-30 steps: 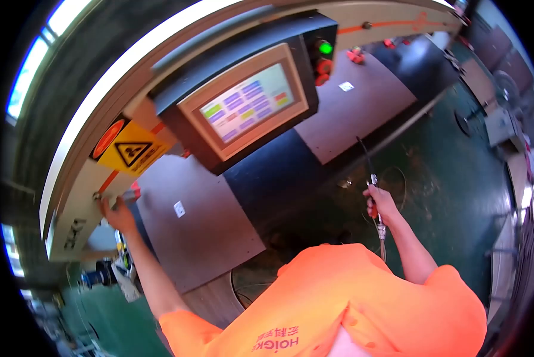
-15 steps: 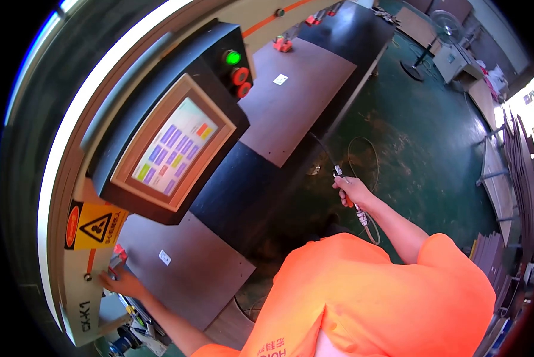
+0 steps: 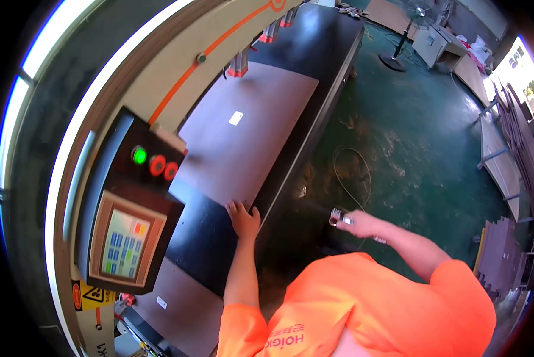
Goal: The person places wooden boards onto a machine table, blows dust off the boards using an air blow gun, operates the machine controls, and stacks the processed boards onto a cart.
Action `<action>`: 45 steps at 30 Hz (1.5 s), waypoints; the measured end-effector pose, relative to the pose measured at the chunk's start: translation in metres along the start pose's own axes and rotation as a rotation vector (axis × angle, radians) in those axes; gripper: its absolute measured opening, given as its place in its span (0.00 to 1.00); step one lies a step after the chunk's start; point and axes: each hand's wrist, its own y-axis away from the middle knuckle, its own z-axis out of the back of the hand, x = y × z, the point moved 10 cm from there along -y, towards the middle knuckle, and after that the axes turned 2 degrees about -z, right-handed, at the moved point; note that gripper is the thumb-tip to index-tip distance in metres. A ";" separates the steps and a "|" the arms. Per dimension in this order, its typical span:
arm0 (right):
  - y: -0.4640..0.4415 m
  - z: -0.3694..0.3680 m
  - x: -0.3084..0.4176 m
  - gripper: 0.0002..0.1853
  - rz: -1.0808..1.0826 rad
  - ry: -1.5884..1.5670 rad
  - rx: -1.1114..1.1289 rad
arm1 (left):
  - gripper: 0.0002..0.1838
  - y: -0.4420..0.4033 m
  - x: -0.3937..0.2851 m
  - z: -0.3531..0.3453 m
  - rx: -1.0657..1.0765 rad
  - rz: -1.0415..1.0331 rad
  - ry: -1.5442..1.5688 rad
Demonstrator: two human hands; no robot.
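Note:
My left hand (image 3: 244,220) rests at the near corner of a brown flat panel (image 3: 261,125), its fingers apart and touching the panel's edge. This panel lies on a black machine bed (image 3: 204,235) and carries a small white label (image 3: 236,118). In my right hand (image 3: 362,225), above the floor, is an air gun (image 3: 337,218) with a metal front end; motion blurs it, and my fingers partly cover it. A second brown panel (image 3: 186,309) with a white label lies closer to me, below the control box.
A control box with a lit touchscreen (image 3: 124,244) and buttons hangs at left. Red-footed clamps (image 3: 238,64) stand over the far panel. A thin hose (image 3: 370,172) loops on the green floor. Stacked panels (image 3: 498,256) stand at right; a fan (image 3: 393,62) is behind.
My left hand has moved from the machine frame beside the nearer panel to the far panel's near corner. My right hand, still holding the air gun, is slightly lower in view. The view has shifted.

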 end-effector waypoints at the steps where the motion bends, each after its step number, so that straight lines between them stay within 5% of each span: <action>1: -0.006 0.007 0.006 0.21 0.172 0.167 -0.010 | 0.31 0.002 -0.015 0.001 -0.082 -0.023 -0.096; 2: -0.016 0.025 -0.009 0.22 0.102 0.104 -0.111 | 0.31 0.004 -0.022 -0.003 -0.094 -0.024 -0.130; 3: -0.030 0.031 -0.051 0.22 -0.215 -0.194 -0.075 | 0.31 0.010 -0.031 -0.004 -0.097 -0.026 -0.163; 11: -0.122 0.106 -0.081 0.16 -0.128 -0.457 -0.315 | 0.29 0.082 -0.255 -0.048 0.250 -0.341 0.120; 15: -0.145 0.127 -0.126 0.13 0.045 -0.423 -0.572 | 0.31 0.047 -0.183 -0.016 0.096 -0.178 -0.098; 19: -0.131 0.151 -0.150 0.14 -0.108 -0.495 -0.453 | 0.35 0.039 -0.032 0.003 0.017 0.374 -0.145; 26: -0.110 0.187 -0.196 0.13 -0.266 -0.484 -0.458 | 0.31 0.034 -0.025 -0.035 0.224 0.589 0.071; 29: -0.089 0.223 -0.213 0.11 -0.215 -0.522 -0.496 | 0.28 0.045 -0.033 -0.086 0.410 0.820 0.512; 32: -0.070 0.255 -0.259 0.10 -0.189 -0.563 -0.543 | 0.24 0.020 -0.126 -0.120 0.282 0.978 1.039; 34: -0.052 0.269 -0.270 0.10 -0.259 -0.470 -0.474 | 0.27 0.010 -0.123 -0.178 0.507 1.096 1.173; 36: -0.037 0.282 -0.297 0.18 -0.283 -0.349 -0.578 | 0.29 -0.025 -0.198 -0.179 0.578 0.852 1.382; 37: -0.033 0.292 -0.320 0.20 -0.266 -0.236 -0.600 | 0.29 -0.025 -0.322 -0.129 0.584 0.602 1.390; 45: 0.136 0.370 -0.520 0.22 -0.420 -0.532 -0.795 | 0.20 -0.046 -0.560 -0.268 0.585 0.355 0.876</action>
